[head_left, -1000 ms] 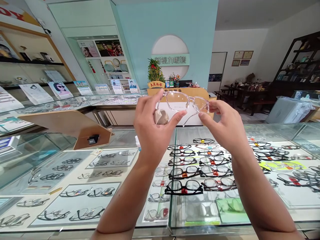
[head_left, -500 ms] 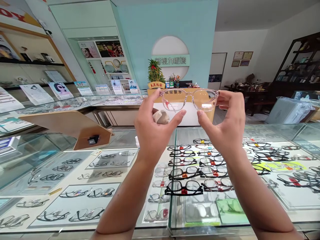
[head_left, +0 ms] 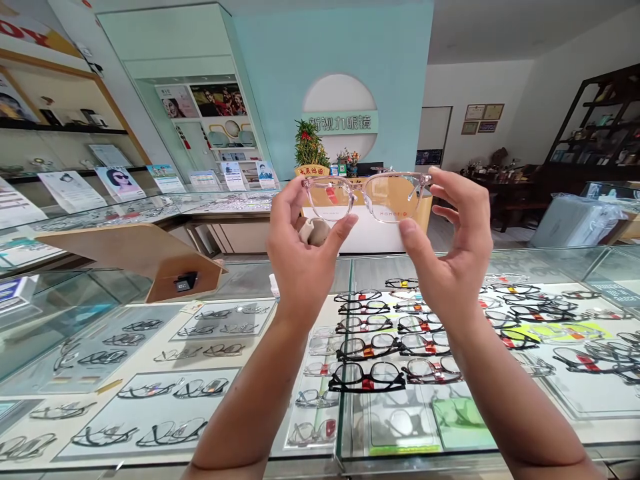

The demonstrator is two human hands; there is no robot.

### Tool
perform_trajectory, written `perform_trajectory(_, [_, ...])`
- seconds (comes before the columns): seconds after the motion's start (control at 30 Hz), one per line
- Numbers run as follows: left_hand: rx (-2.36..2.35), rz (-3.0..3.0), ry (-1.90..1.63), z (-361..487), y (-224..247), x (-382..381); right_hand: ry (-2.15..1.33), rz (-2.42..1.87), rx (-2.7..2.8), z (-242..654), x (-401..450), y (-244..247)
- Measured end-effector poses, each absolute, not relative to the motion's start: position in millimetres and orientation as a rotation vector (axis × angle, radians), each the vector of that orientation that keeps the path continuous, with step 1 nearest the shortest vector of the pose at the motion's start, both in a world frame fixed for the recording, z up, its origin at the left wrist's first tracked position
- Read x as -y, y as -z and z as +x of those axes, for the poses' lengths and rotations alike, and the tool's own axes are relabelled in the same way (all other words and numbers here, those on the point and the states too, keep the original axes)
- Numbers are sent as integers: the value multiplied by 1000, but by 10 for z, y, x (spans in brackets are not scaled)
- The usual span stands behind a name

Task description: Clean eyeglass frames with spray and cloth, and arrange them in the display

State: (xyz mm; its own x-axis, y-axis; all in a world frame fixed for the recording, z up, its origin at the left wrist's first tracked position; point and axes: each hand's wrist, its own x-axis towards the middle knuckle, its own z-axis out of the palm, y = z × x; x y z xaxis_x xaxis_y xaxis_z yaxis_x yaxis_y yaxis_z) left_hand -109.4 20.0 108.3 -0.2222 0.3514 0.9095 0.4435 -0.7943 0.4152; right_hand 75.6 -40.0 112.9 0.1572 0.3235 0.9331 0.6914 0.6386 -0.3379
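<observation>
In the head view, the clear pink-tinted eyeglasses [head_left: 361,188] were held up above the glass tabletop [head_left: 125,463], roughly level, with the lenses facing you and a red tag on the lens on your left side.

Your left hand [head_left: 300,257] had a narrow grip on the left rim of the eyeglasses, between thumb and fingertips. Your right hand [head_left: 453,257] had a narrow grip on the opposite side, with the thumb at the lower rim and the fingertips at the upper end of the frame.

A bunched beige cloth [head_left: 316,233] lay just behind the left fingers; you cannot tell whether that hand held it. A small spray bottle [head_left: 273,287] stood on the tabletop, just below the left hand. Rows of display eyeglasses, including a black-framed pair [head_left: 367,377], lay in the tabletop's glass case, below both hands.
</observation>
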Motion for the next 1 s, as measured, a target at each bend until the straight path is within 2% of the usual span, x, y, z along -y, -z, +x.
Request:
perform_trajectory(0.33, [986, -1764, 2119, -1070, -1042, -171, 213, -884, 1342, 840, 90, -1071])
perform_trajectory(0.57, [936, -1770, 2114, -1085, -1019, -212, -73, -787, 1278, 935, -29, -1092])
perform_trajectory(1.0, [842, -1846, 2175, -1065, -999, -260, -320, -695, 1289, 979, -42, -1108])
